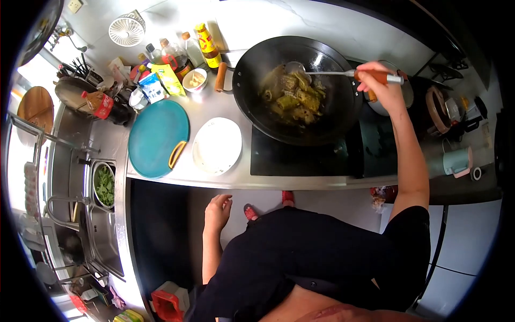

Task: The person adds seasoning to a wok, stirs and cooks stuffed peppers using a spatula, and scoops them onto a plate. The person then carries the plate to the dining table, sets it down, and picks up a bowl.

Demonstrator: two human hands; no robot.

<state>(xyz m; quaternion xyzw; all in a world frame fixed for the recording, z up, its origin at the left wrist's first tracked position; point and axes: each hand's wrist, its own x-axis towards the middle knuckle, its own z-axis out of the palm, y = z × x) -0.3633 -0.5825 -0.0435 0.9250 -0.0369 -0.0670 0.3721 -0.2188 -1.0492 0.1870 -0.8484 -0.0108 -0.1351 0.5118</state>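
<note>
Cooking seems well along
Right hand (378, 79) grips ladle (330, 73); food (294, 100) not yet out of wok (338, 107); left hand (218, 211) hangs loosely curled.

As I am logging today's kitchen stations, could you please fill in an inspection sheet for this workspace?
Surface: steel counter with black cooktop
Job's things: wok containing food; ladle, its head inside the wok
Clutter: bottles, teal board and white bowl, left of the wok
Hands: right hand grips the ladle's handle; left hand loosely curled, nothing visible in it
Cables: nothing seen
Surroundings: sink at left; small fan
</note>
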